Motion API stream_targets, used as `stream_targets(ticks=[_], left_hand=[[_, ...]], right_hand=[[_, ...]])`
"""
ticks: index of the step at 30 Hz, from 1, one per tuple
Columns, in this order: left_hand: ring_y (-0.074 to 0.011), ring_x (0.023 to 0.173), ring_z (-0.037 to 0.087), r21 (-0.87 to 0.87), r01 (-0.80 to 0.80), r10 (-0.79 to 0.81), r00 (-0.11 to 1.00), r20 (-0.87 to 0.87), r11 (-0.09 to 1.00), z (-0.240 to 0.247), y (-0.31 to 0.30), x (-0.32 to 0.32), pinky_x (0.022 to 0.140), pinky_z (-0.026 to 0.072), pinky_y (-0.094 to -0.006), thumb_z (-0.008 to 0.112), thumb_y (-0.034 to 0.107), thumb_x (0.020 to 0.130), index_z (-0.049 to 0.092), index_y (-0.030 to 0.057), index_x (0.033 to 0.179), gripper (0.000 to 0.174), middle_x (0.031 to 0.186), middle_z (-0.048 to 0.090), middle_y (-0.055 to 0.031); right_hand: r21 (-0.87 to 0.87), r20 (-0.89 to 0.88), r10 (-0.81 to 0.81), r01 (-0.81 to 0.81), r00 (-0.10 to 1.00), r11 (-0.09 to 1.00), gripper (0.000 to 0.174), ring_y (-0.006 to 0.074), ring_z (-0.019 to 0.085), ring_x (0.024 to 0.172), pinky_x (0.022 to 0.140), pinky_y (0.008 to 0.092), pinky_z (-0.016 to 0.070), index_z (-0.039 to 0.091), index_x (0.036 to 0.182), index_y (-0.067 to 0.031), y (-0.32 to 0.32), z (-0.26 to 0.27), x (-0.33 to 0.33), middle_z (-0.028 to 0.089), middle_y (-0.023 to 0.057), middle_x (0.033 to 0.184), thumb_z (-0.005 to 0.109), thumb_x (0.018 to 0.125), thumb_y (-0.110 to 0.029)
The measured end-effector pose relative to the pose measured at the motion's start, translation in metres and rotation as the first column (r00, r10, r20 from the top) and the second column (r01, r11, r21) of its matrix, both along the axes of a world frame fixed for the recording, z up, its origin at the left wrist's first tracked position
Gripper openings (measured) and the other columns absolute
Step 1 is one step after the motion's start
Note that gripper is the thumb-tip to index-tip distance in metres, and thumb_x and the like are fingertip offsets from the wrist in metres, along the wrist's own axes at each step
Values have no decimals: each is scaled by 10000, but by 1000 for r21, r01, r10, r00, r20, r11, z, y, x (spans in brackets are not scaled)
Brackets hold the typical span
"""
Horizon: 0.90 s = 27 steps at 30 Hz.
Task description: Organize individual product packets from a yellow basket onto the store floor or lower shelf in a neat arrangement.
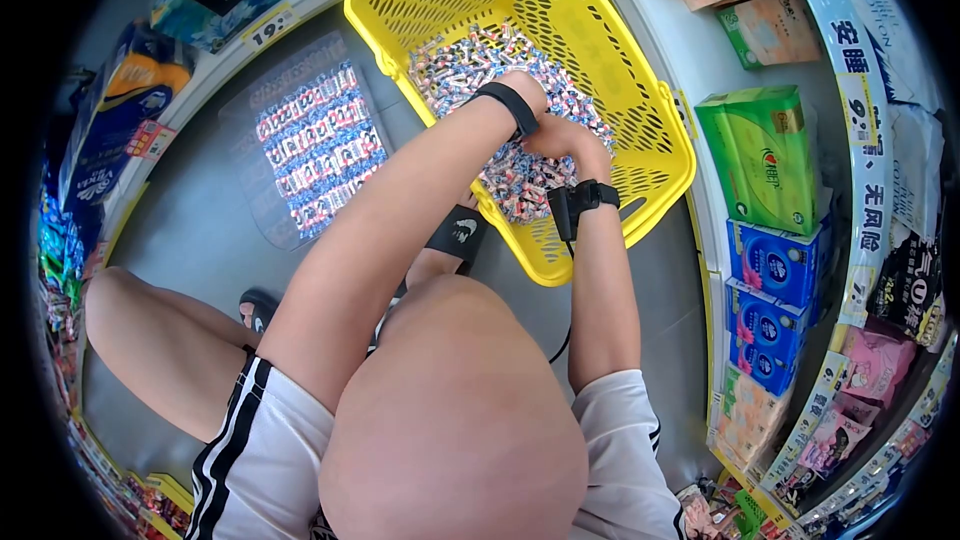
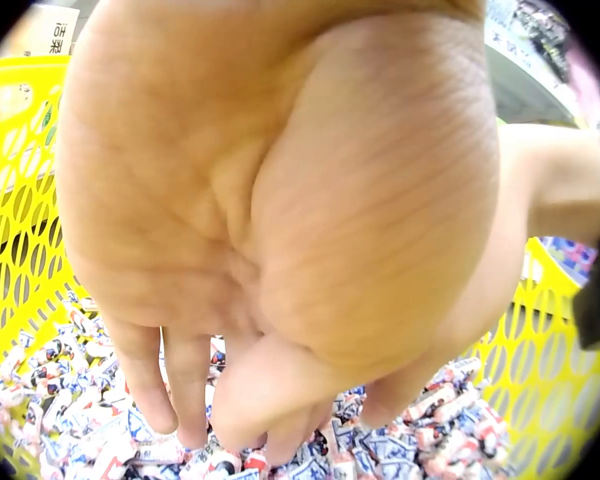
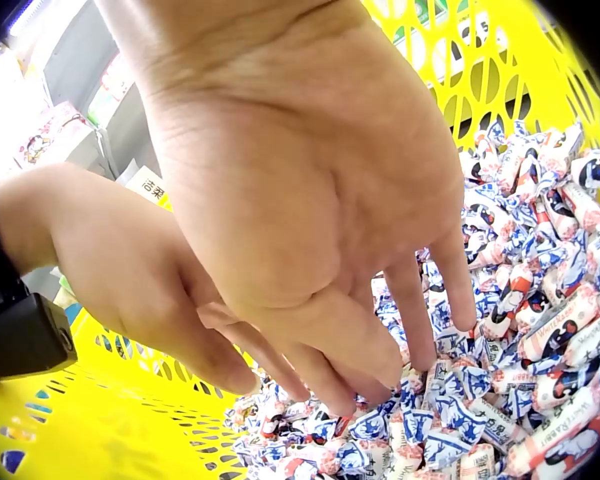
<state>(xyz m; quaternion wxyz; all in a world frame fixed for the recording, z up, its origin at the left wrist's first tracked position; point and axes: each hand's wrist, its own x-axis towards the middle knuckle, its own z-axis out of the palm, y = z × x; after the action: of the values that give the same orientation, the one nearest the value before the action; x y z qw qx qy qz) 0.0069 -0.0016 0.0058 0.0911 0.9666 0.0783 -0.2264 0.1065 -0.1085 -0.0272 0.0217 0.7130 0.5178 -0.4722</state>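
Observation:
Both hands are down in a yellow plastic basket, over a heap of wrapped candies in white, blue and red paper. My left hand points its fingers down at the heap, thumb lying across near the index finger, fingertips among the wrappers. Close beside it, my right hand also reaches downward with loosely straight fingers, their tips right at the candies. In the head view the left hand overlaps the right one. No candy shows between the fingers of either hand.
Left of the basket, rows of candies lie on a clear plastic sheet on the grey floor. Shelves of tissue packs flank both sides, among them a green pack and blue packs. A sandaled foot stands by the basket.

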Motion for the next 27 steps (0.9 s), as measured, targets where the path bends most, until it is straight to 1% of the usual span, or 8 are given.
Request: stream_targets(ticks=[8, 10, 13, 15, 19, 21, 24, 27], left_hand=[[-329, 877, 774, 58, -15, 9, 994, 106, 998, -7, -9, -2, 745, 614, -437, 745, 249, 776, 830, 105, 803, 169, 897, 785, -153], [-322, 871, 773, 20, 20, -19, 999, -46, 1000, 9, -7, 1, 743, 614, -432, 820, 230, 687, 837, 105, 816, 181, 891, 782, -155], [-316, 857, 770, -5, -1, 1, 997, -78, 1000, 14, -4, 3, 737, 613, -430, 862, 225, 614, 839, 126, 813, 224, 886, 781, -145], [-314, 851, 767, -10, -21, 20, 995, -94, 1000, 19, -3, 4, 739, 613, -434, 856, 228, 620, 836, 128, 819, 224, 885, 780, -141], [-308, 846, 759, 10, -43, 43, 998, -37, 999, 24, -5, 0, 752, 613, -446, 849, 247, 651, 834, 143, 880, 252, 891, 779, -125], [-307, 850, 758, -21, -64, 63, 997, -46, 998, 26, -3, 1, 760, 614, -449, 844, 263, 669, 833, 151, 905, 262, 898, 779, -121], [-309, 856, 754, -29, -109, 108, 994, -16, 994, 22, -2, -4, 782, 613, -449, 814, 271, 735, 819, 202, 972, 247, 918, 781, -95], [-320, 866, 750, -117, -124, 128, 991, 28, 985, 28, -1, -7, 763, 588, -431, 730, 156, 823, 775, 184, 1027, 210, 929, 778, -108]], right_hand=[[-24, -138, 12, -15, 990, 1000, 445, 294, 662, 1244, 1071, 396, 504, 679, 1337, -32, -2, 36, 2, 723, 157, 1314, 742, 922, -178], [-58, -154, -1, -8, 988, 998, 429, 279, 665, 1240, 1071, 387, 505, 688, 1322, -17, -3, 43, 1, 728, 150, 1309, 741, 921, -158], [-37, -214, -52, 45, 976, 998, 402, 248, 672, 1221, 1059, 377, 510, 708, 1295, -8, -7, 43, 6, 737, 129, 1297, 746, 909, -114], [-115, -269, -234, 210, 934, 971, 390, 240, 675, 1211, 1058, 378, 510, 714, 1282, -5, -8, 33, 10, 738, 123, 1297, 741, 898, -68], [-59, -285, -182, 173, 941, 983, 416, 238, 685, 1183, 1034, 375, 515, 704, 1290, -3, -9, 21, 17, 742, 126, 1280, 737, 876, -26], [77, -266, -241, 270, 933, 960, 430, 235, 698, 1139, 1018, 369, 522, 690, 1297, -3, -9, 25, 13, 752, 129, 1238, 729, 869, -7], [81, -187, -338, 357, 923, 931, 385, 230, 700, 1150, 1010, 390, 542, 686, 1292, -2, -5, 41, 9, 736, 144, 1265, 664, 908, 1], [99, -247, -317, 349, 916, 932, 379, 218, 707, 1120, 990, 369, 545, 694, 1263, -9, -3, 18, 21, 744, 137, 1236, 665, 888, 42]])
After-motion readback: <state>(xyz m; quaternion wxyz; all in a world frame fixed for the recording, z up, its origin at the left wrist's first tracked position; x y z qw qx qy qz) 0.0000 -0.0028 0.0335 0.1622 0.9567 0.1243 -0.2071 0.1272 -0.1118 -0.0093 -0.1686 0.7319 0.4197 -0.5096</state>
